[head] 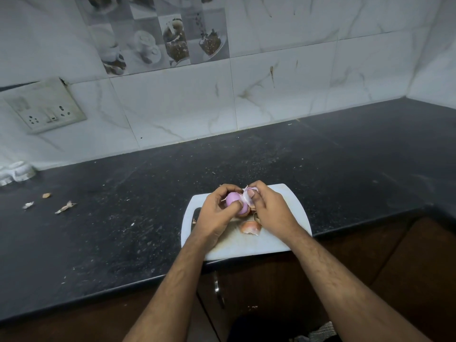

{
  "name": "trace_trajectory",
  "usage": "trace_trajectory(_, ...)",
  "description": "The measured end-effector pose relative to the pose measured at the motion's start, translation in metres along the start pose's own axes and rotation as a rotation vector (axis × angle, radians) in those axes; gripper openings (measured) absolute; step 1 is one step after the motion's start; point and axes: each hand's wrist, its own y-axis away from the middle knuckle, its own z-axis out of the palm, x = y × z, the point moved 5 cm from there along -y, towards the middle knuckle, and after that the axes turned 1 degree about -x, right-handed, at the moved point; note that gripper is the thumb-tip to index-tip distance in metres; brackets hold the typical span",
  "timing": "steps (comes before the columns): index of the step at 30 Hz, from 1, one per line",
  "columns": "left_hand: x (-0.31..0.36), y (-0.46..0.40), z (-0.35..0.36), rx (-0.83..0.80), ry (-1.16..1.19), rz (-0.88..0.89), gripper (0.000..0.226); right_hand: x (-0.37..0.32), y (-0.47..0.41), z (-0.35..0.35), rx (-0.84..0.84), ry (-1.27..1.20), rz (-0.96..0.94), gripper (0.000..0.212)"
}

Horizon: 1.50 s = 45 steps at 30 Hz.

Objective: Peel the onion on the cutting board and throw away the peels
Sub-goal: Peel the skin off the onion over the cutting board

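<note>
A: Onion (235,200) — location? 
B: Held just above the board (293,206), mostly bare and purple, a patch of brown skin left low on its right side.

A: Hands?
B: Left hand (218,210) curled round the onion. Right hand (267,209) pinching a pale peel (246,196) beside it, thumb on top.

A: Loose items?
B: One brown peel (251,227) lying on the board; scraps (65,207) well apart on the tabletop (123,206), left.

A: Risks?
B: Likely three — the thin peel could tear short and leave a strip; the slick bulb might slip from the left hand; light scraps may drift off the board and get missed at disposal.
</note>
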Motion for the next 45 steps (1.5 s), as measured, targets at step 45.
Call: trace_trajectory(45, 0.001, -0.005, 0.012, -0.079, -0.020, -0.097, 0.027, -0.007, -0.002, -0.003, 0.046, 0.086, -0.171, 0.026)
